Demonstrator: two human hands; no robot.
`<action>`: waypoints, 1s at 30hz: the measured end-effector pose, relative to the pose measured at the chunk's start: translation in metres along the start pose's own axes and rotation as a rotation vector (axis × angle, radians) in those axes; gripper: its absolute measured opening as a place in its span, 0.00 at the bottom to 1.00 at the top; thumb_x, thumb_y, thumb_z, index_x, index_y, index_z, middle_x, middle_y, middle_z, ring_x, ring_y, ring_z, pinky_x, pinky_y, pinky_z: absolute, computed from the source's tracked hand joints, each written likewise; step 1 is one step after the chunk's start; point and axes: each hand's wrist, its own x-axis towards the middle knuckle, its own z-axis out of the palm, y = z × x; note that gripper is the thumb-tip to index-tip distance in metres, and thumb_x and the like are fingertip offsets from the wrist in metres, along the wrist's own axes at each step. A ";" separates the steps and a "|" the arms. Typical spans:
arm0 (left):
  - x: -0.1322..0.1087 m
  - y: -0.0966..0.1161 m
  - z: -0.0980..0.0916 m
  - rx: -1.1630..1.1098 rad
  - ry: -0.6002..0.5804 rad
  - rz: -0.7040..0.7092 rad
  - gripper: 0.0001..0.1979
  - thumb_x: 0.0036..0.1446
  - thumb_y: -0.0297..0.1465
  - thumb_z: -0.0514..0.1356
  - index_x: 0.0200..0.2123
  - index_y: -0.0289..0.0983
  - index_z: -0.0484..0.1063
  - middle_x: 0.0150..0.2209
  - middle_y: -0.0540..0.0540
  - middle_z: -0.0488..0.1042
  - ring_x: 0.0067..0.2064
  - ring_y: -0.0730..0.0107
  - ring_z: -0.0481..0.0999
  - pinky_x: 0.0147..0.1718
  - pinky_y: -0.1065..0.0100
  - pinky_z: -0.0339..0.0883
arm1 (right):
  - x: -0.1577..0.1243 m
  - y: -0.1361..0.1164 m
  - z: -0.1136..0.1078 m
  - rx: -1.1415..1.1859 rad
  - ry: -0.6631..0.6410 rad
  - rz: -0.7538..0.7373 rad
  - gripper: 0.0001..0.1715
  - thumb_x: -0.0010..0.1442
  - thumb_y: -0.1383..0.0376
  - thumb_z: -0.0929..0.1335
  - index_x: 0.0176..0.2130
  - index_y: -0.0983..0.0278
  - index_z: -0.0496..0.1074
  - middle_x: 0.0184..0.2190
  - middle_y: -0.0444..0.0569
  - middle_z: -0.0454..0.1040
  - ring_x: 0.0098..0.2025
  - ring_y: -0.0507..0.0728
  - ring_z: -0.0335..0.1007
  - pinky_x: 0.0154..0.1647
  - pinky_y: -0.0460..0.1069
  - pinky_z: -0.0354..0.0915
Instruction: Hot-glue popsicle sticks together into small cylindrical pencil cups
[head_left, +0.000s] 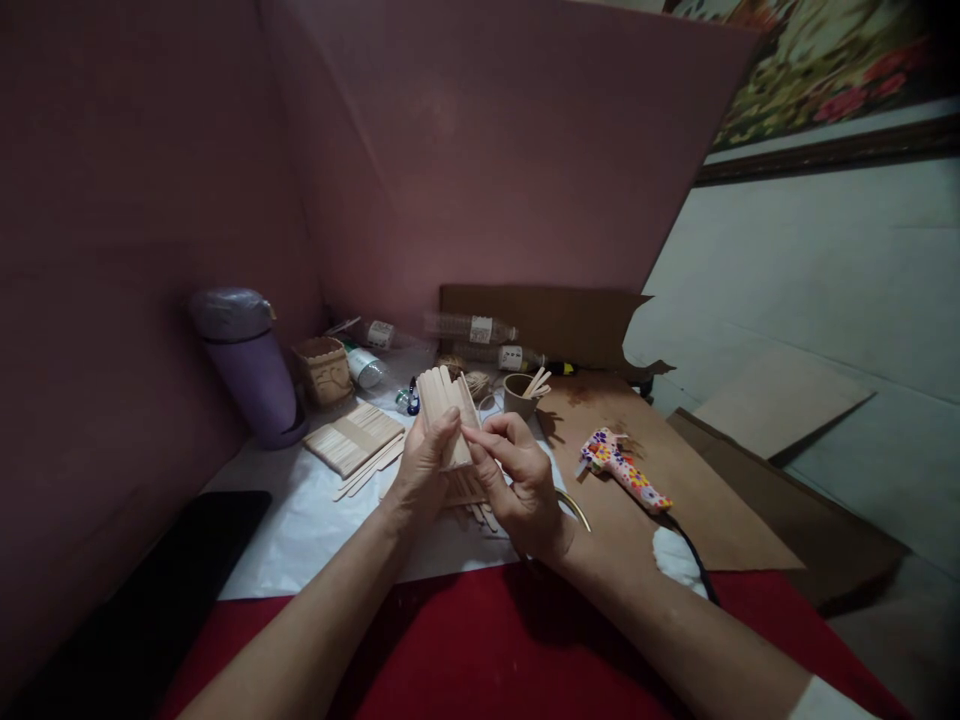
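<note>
My left hand [430, 455] is closed around several pale wooden craft sticks [444, 395] standing side by side, its thumb across their front. At the right edge of these sticks, my right hand [517, 475] pinches with thumb and forefinger, apparently on one of them. The lower ends of the sticks are partly hidden by my fingers. Below my hands, more loose craft sticks [466, 490] lie on a white sheet [300, 545]. A banded bundle of craft sticks [354, 438] rests to the left, with a few loose ones along its front.
A purple tumbler [251, 380] and a carved brown pot [324, 372] stand at the left. Plastic bottles [495, 355] lie behind. A small cup [519, 396] holds sticks. On brown cardboard [720, 510] at the right lies a flower-patterned glue gun [626, 470] with its cord.
</note>
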 end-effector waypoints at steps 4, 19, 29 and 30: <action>-0.002 0.002 0.001 -0.031 0.007 -0.028 0.23 0.47 0.39 0.69 0.44 0.32 0.72 0.36 0.43 0.78 0.34 0.65 0.78 0.36 0.66 0.70 | 0.002 -0.001 -0.001 0.022 -0.005 0.022 0.16 0.66 0.68 0.64 0.50 0.60 0.77 0.37 0.48 0.67 0.40 0.54 0.68 0.40 0.51 0.69; -0.004 0.002 0.003 0.005 0.009 -0.063 0.24 0.48 0.39 0.68 0.46 0.32 0.71 0.34 0.43 0.77 0.30 0.66 0.76 0.30 0.68 0.69 | 0.001 0.005 -0.005 -0.013 -0.017 0.030 0.10 0.59 0.69 0.70 0.43 0.62 0.75 0.36 0.47 0.68 0.31 0.52 0.65 0.28 0.47 0.64; -0.002 0.000 0.001 -0.018 -0.003 -0.028 0.27 0.47 0.39 0.69 0.49 0.34 0.69 0.33 0.45 0.77 0.30 0.68 0.76 0.31 0.68 0.69 | 0.000 0.006 -0.004 0.009 -0.023 0.049 0.11 0.60 0.69 0.69 0.43 0.61 0.76 0.35 0.47 0.67 0.31 0.52 0.64 0.27 0.47 0.63; -0.002 0.000 0.002 -0.013 -0.003 -0.024 0.28 0.46 0.39 0.69 0.49 0.33 0.69 0.32 0.46 0.77 0.29 0.67 0.76 0.30 0.68 0.69 | 0.000 0.006 -0.004 0.004 -0.025 0.054 0.10 0.60 0.69 0.69 0.43 0.61 0.76 0.35 0.47 0.67 0.31 0.52 0.64 0.27 0.47 0.63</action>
